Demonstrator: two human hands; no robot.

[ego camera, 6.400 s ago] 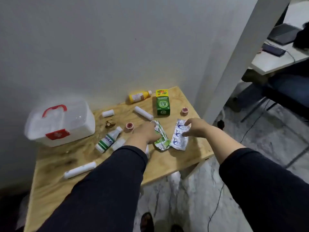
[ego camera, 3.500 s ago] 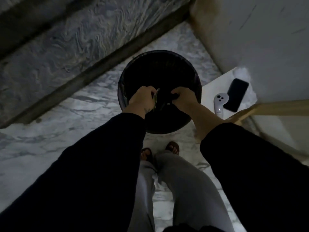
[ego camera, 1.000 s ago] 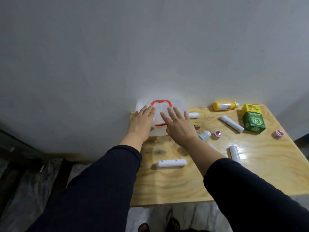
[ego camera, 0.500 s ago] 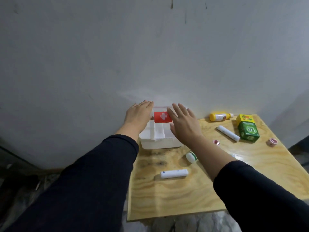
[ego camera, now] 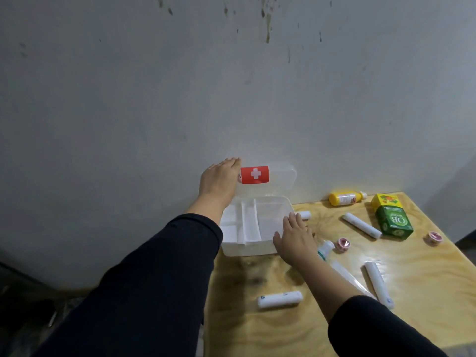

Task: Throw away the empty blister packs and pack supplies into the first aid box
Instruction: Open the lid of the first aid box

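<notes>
White paper-wrapped bandage roll point(ego camera: 280, 299) nearest, on the pale plywood table point(ego camera: 257, 331): light, soft, best pinched mid-length. Further: right hand point(ego camera: 293, 239), fingers spread, empty, against the near right corner of the open translucent white plastic first aid box point(ego camera: 251, 229); likely light, rigid, prone to sliding. Beyond: left hand point(ego camera: 219, 180), flat and open, propping the raised lid point(ego camera: 280, 176) against the wall. Far right: yellow plastic bottle point(ego camera: 345, 198), smooth, graspable round the body.

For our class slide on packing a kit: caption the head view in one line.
Left hand props the first aid box lid open; right hand rests at its rim, supplies scattered on the table.
</notes>
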